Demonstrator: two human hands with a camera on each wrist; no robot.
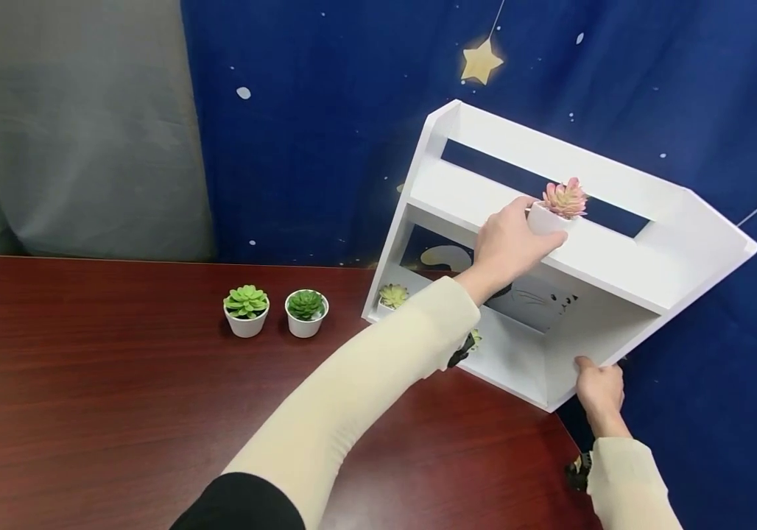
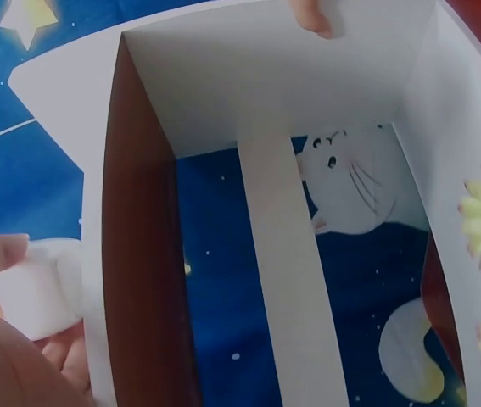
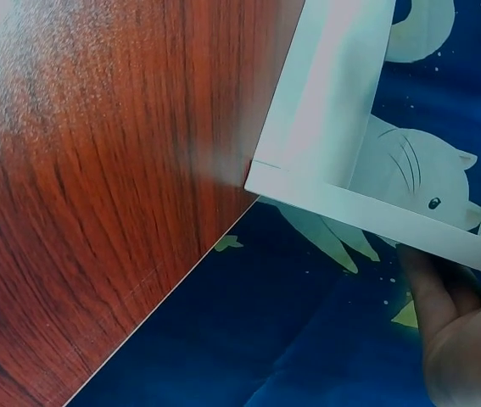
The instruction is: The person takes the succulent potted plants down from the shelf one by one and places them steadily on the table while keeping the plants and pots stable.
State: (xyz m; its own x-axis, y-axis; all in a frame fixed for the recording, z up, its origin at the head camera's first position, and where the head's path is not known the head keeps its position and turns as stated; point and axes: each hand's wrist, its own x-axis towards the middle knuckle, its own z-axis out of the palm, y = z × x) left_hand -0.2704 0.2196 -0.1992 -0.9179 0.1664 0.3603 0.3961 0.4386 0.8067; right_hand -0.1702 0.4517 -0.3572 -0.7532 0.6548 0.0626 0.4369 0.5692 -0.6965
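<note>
Your white shelf stands askew on the right of the desk, one lower corner at the desk's edge. It has an upper board and a lower compartment, with gaps in its back that let the wall hanging show through. In the lower compartment you have two small potted plants: a yellow-green succulent near the left end, and a second succulent mostly hidden behind your forearm in the head view. The left wrist view shows both plants, their leaf tips pinkish.

Your left hand pinches a white pot between thumb and fingers; in it sits a pink succulent. You have that pot up at the upper board, in front of the shelf's back gap; whether its base touches the board you cannot tell from here. Your right hand grips the right side panel low down, thumb on the inner face and fingers outside.

To the left of the shelf, two more white pots stand upright on the desk, near each other but apart: one with a light green succulent, the other with a dark green succulent.

Your left sleeve crosses in front of the lower compartment and covers part of its opening. Behind everything hang a blue curtain with a yellow star and, at far left, a grey curtain.
</note>
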